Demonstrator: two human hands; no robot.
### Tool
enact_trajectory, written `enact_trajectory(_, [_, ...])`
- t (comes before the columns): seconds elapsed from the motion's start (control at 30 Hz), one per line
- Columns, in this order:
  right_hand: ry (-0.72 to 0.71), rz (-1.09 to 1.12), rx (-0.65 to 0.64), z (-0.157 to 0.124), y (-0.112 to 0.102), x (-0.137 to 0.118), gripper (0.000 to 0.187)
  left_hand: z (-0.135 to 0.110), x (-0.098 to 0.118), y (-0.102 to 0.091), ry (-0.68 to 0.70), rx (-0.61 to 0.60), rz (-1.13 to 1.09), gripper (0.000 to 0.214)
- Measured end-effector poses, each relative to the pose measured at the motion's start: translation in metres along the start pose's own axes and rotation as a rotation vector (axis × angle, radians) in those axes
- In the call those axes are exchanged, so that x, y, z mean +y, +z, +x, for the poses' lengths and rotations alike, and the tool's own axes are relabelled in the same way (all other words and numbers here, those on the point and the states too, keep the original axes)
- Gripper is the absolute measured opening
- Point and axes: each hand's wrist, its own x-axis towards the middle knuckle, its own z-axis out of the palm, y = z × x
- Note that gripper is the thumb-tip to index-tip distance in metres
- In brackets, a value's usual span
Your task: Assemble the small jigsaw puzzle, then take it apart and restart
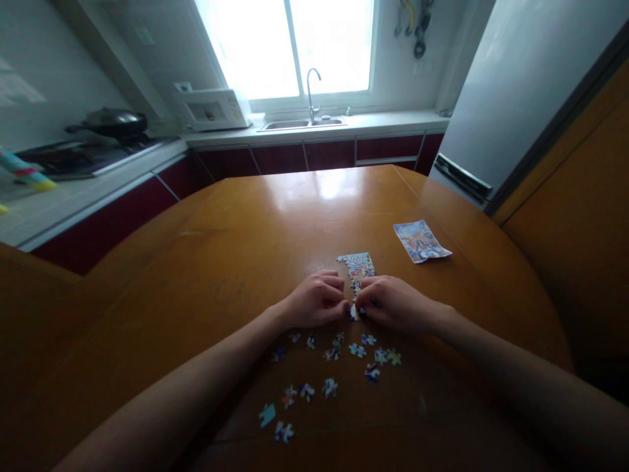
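A partly joined jigsaw puzzle (361, 263) lies on the wooden table, its narrow lower end running down between my two hands. My left hand (320, 299) is closed, with thumb and fingertips at the left edge of that lower end. From the right, my right hand (388, 300) pinches a small dark puzzle piece (362, 312) against it, mostly covered by the fingers. Nearer to me lie several loose pieces, among them a plain light-blue piece (267, 415), a dark-blue and white piece (372, 373) and a yellowish piece (394, 356).
A creased picture sheet (421, 241) rests on the table (236, 229) to the right of the puzzle. Beyond the far edge are a sink (295, 124), a white microwave (215, 109) and a pan (115, 122) on the stove. A fridge (531, 85) stands at the right.
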Motion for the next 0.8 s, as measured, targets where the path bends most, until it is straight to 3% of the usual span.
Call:
enact_trajectory(0.17, [0.014, 0.047, 0.066, 0.002, 0.001, 0.002, 0.018, 0.0, 0.001, -0.001, -0.01, 0.033, -0.035, 0.038])
enact_trajectory(0.3, [0.127, 0.091, 0.283, 0.006, 0.0, 0.009, 0.016, 0.002, 0.001, -0.002, -0.096, 0.198, -0.042, 0.035])
enact_trajectory(0.4, [0.216, 0.089, 0.374, 0.007, 0.0, 0.014, 0.016, 0.003, 0.0, -0.002, -0.143, 0.292, -0.03, 0.033])
enact_trajectory(0.67, [0.253, 0.096, 0.404, 0.007, 0.005, 0.014, 0.016, 0.004, -0.002, -0.001, -0.287, 0.411, 0.0, 0.032])
enact_trajectory(0.8, [0.262, 0.12, 0.43, 0.008, 0.007, 0.015, 0.015, 0.004, -0.006, 0.001, -0.341, 0.405, -0.017, 0.031])
